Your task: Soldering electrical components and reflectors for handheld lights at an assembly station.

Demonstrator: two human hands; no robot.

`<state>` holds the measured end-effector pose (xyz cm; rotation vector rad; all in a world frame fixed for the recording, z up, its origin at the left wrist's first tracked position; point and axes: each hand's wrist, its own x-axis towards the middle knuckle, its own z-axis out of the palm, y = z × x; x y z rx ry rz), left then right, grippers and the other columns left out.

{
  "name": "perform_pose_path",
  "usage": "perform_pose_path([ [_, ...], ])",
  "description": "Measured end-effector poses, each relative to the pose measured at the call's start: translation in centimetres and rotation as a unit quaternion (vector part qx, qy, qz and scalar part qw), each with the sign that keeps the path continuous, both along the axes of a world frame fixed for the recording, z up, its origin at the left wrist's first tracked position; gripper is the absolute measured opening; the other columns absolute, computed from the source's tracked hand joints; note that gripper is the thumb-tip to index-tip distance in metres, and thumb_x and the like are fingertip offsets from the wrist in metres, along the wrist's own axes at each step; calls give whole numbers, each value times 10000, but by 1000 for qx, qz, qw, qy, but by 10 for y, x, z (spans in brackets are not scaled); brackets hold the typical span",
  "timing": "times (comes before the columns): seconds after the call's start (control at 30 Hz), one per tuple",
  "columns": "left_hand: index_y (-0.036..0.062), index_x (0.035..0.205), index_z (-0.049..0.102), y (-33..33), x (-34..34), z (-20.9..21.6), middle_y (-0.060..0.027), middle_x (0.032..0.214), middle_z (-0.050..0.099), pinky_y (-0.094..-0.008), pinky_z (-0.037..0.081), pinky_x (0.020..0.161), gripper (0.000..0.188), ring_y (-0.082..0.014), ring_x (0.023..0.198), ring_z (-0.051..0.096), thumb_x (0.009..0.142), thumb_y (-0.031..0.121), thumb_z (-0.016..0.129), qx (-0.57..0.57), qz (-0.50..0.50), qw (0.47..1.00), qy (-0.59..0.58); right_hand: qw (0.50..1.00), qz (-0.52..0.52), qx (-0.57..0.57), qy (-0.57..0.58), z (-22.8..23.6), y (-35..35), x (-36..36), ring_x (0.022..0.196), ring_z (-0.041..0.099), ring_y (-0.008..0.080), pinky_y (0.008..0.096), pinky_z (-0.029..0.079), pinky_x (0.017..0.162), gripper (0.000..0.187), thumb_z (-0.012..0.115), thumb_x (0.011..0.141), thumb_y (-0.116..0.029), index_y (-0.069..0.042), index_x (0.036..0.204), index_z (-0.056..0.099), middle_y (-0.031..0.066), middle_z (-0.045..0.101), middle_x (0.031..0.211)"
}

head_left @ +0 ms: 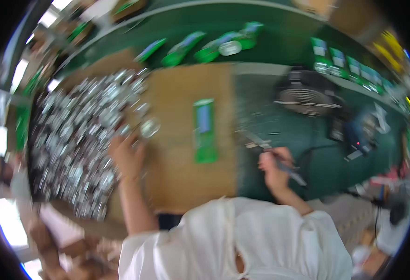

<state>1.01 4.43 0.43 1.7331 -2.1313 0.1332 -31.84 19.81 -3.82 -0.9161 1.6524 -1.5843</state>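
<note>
My left hand (127, 153) is at the right side of a large heap of small shiny silvery pieces (74, 140), thumb apart from the fingers; its fingertips are blurred among the pieces. A round, shiny disc (150, 127) lies just beyond them. In my right hand (276, 169) is a slim tool that looks like a soldering iron, with a dark handle (289, 170) and metal front pointing to the left. Between the hands, a green circuit board (206, 133) with a bluish-white rectangle lies lengthwise on a brown board (172, 177). Motion blur hides finer detail.
Several green boards (184, 49) lie along the back, one with a round silvery disc (229, 48); more (337, 60) line the back right. A black fan-like unit with a round grille (305, 100) and a dark device with a red light (358, 140) stand on the green mat (256, 182).
</note>
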Motion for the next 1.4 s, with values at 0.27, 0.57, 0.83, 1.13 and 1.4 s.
perform_pose_path([
  [0.27, 83, 873, 678, 6, 0, -8, -55, 931, 581, -433, 375, 811, 199, -270, 940, 497, 703, 188, 684, -11, 30, 998, -44, 999, 22, -30, 29, 3, -3, 0, 669, 514, 60, 226, 415, 581, 161, 671, 797, -166, -41, 838, 579, 15, 587, 751],
  [0.57, 103, 843, 676, 0, -31, -18, -42, 829, 589, -394, 346, 875, 121, -217, 904, 514, 757, 163, 616, -19, 11, 978, -208, 997, 10, -55, 52, 3, -1, -1, 629, 507, 48, 232, 422, 562, 148, 670, 795, -153, -43, 817, 574, 15, 586, 687],
  [0.83, -1, 858, 549, 23, 9, 4, -46, 820, 605, -223, 423, 635, 155, -80, 696, 518, 926, 119, 479, 127, -67, 898, 415, 997, 42, -66, -15, 14, 0, 6, 598, 494, 47, 231, 401, 529, 164, 662, 802, -165, -38, 823, 559, 2, 569, 657],
  [1.13, -13, 854, 659, 62, -101, 1, -151, 788, 647, -299, 477, 689, 157, -241, 743, 629, 780, 124, 639, 288, -47, 900, 324, 994, 95, -41, 21, 15, 7, 5, 576, 529, 85, 223, 442, 506, 154, 619, 803, -52, 2, 892, 505, 69, 559, 739],
  [1.4, 4, 786, 653, 66, -104, -14, -123, 690, 610, -306, 444, 562, 180, -200, 595, 571, 789, 184, 653, 285, -5, 877, 387, 979, 164, -103, 59, 17, -10, 15, 560, 484, 78, 225, 391, 497, 180, 667, 780, -76, 8, 834, 517, 63, 567, 673],
])
